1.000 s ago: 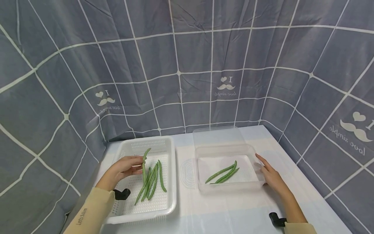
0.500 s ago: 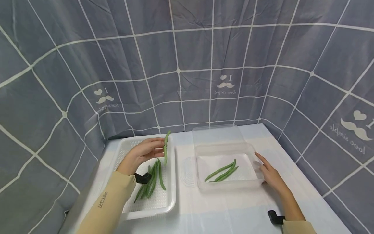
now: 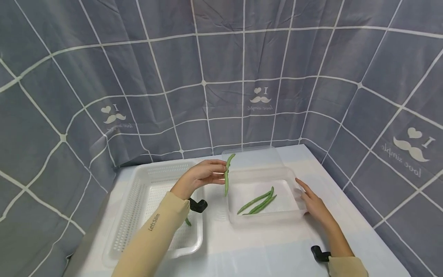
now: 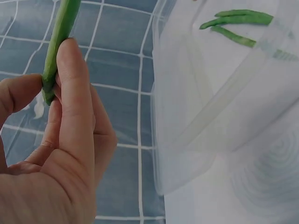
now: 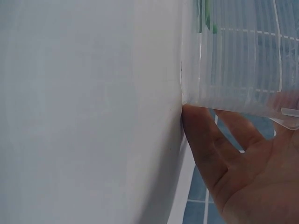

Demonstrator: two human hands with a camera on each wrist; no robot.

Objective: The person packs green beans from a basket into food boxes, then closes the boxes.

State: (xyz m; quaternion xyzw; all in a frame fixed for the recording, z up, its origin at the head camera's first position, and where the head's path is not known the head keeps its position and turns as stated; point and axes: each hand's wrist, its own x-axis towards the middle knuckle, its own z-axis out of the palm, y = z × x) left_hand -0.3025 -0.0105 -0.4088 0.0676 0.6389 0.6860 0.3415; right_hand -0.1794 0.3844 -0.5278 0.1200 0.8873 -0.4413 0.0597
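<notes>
My left hand point(image 3: 202, 175) pinches a green bean point(image 3: 227, 175) between thumb and fingers, near the left wall of a clear plastic container point(image 3: 263, 220). The left wrist view has this bean point(image 4: 60, 44) pointing upward from the fingertips. Several green beans point(image 3: 257, 204) lie on the container's floor. My right hand point(image 3: 315, 202) touches the container's right side. In the right wrist view its extended fingers point(image 5: 201, 135) rest against the ribbed wall point(image 5: 238, 70). A white perforated basket point(image 3: 119, 227) stands on the left; the left forearm hides most beans inside, and one bean tip point(image 3: 188, 222) shows.
A transparent flat lid point(image 3: 256, 157) lies behind the container. The table point(image 3: 238, 250) has a pale cover. A grey gridded curtain point(image 3: 221, 100) encloses the back and sides. Black wrist mounts point(image 3: 198, 206) sit on both wrists.
My left hand has lifted the green bean from the basket and carried it rightward to the container's left edge. The right hand stays at the container's side. The head view has shifted slightly.
</notes>
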